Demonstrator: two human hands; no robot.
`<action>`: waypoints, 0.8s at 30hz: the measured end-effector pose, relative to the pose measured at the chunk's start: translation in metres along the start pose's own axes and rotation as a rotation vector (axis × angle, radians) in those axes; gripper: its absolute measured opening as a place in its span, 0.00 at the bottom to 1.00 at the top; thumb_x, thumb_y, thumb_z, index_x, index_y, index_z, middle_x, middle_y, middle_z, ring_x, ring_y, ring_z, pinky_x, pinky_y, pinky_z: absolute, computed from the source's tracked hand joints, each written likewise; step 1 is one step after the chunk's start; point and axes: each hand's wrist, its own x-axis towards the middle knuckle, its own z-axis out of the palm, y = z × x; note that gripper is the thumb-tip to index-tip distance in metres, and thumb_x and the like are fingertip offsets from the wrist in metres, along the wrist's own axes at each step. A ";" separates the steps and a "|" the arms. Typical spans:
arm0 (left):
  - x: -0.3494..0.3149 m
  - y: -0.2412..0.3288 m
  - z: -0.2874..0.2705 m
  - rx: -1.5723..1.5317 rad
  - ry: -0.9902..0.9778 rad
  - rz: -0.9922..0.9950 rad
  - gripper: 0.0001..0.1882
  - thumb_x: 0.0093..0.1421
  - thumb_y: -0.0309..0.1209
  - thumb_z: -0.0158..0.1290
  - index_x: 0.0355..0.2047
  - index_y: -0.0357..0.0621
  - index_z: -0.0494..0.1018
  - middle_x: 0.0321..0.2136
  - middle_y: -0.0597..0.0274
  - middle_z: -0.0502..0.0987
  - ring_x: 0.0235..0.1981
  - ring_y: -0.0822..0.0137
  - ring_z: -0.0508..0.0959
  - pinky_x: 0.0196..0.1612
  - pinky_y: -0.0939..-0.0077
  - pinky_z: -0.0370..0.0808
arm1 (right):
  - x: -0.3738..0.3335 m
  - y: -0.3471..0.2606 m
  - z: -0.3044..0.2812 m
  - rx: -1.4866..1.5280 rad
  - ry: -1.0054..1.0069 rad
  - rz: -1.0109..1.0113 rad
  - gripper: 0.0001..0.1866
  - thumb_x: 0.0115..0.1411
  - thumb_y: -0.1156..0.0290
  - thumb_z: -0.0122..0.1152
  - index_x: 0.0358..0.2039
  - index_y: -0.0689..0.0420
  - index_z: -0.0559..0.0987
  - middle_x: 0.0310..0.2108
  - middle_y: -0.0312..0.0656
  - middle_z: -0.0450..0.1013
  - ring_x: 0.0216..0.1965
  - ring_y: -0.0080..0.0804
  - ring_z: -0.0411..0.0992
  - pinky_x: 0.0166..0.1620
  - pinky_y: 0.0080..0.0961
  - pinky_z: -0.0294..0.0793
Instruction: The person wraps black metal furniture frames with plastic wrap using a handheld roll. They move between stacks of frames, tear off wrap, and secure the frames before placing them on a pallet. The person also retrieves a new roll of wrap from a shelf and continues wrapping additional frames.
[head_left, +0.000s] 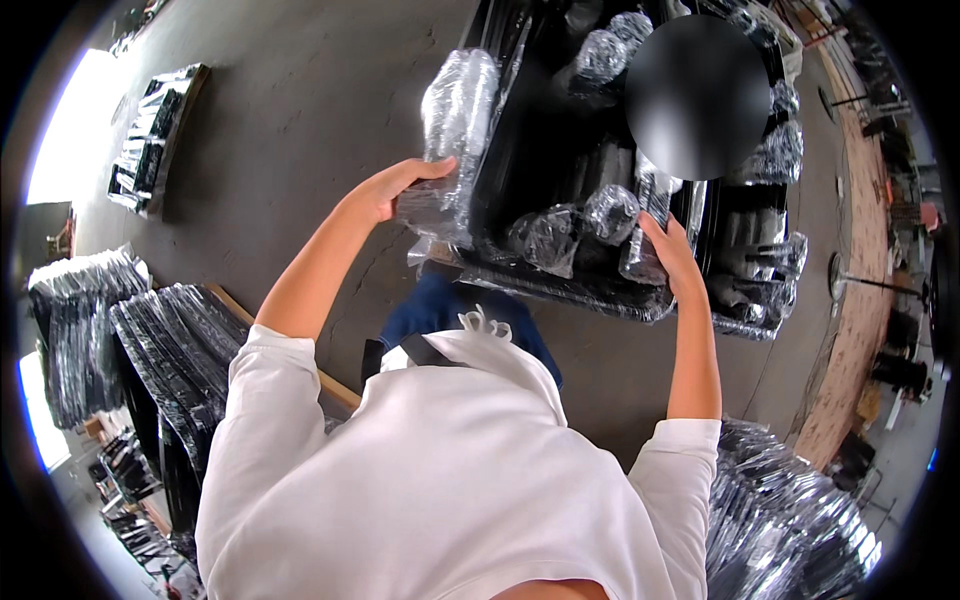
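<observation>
My left hand (pixel 400 187) is closed on the near end of a long bundle wrapped in clear plastic (pixel 462 105), at the left edge of a large black tray-like frame (pixel 580 288). The fingers behind that bundle are hidden. My right hand (pixel 675 258) grips a second, narrower wrapped bundle (pixel 640 255) inside the frame, near its front right corner. Between my hands, a roll-shaped wrapped piece (pixel 611 213) and a crumpled wrapped piece (pixel 545 240) lie in the frame. A blurred round patch hides part of the far right.
More wrapped black parts (pixel 745 265) lie along the right. Stacks of film-wrapped black pieces stand at my left (pixel 185 340) and lower right (pixel 785 510). A loaded pallet (pixel 155 140) sits on the grey floor at far left. Stands with round bases (pixel 838 275) are at right.
</observation>
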 end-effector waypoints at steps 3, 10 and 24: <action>0.002 0.005 0.007 -0.015 -0.057 0.010 0.15 0.53 0.40 0.54 0.31 0.38 0.72 0.28 0.60 0.76 0.27 0.70 0.77 0.35 0.72 0.75 | 0.006 -0.009 -0.018 -0.084 0.012 0.077 0.21 0.52 0.58 0.56 0.39 0.62 0.70 0.32 0.38 0.70 0.31 0.20 0.67 0.35 0.19 0.66; -0.048 0.095 0.014 0.158 -0.079 0.152 0.18 0.50 0.42 0.55 0.31 0.38 0.72 0.27 0.59 0.76 0.25 0.70 0.78 0.32 0.75 0.76 | -0.010 -0.114 0.000 0.006 -0.004 0.030 0.22 0.52 0.53 0.55 0.33 0.61 0.72 0.25 0.36 0.71 0.24 0.22 0.69 0.30 0.21 0.69; 0.013 0.032 -0.005 0.101 -0.143 0.031 0.14 0.53 0.37 0.53 0.32 0.36 0.72 0.28 0.57 0.76 0.27 0.69 0.78 0.36 0.73 0.75 | -0.008 -0.069 -0.025 -0.046 0.115 0.106 0.27 0.49 0.56 0.60 0.42 0.63 0.68 0.30 0.35 0.69 0.29 0.20 0.67 0.33 0.19 0.66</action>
